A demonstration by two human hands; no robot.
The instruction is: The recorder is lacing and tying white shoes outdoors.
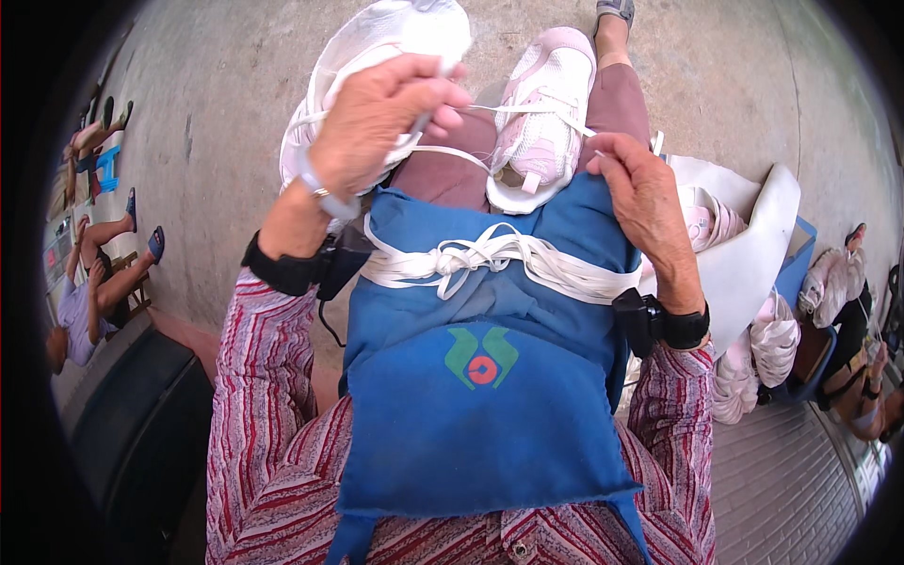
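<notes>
My left hand (381, 118) is raised over my lap and pinches a white shoelace (452, 155) that runs down to a pink sneaker (546, 113) lying sole-down on my thigh. My right hand (645, 202) rests at the sneaker's right side, its fingertips pinching the other lace end. Behind my left hand lies a white sneaker (395, 42). A bundle of white laces (490, 259) is draped across my blue apron (480, 377).
A pile of pink and white sneakers (753, 339) with white sheets sits at my right. Bare concrete floor (226, 141) spreads ahead. A dark bin (141, 424) stands at my left. Other people sit at the far left (94, 282) and far right (857, 367).
</notes>
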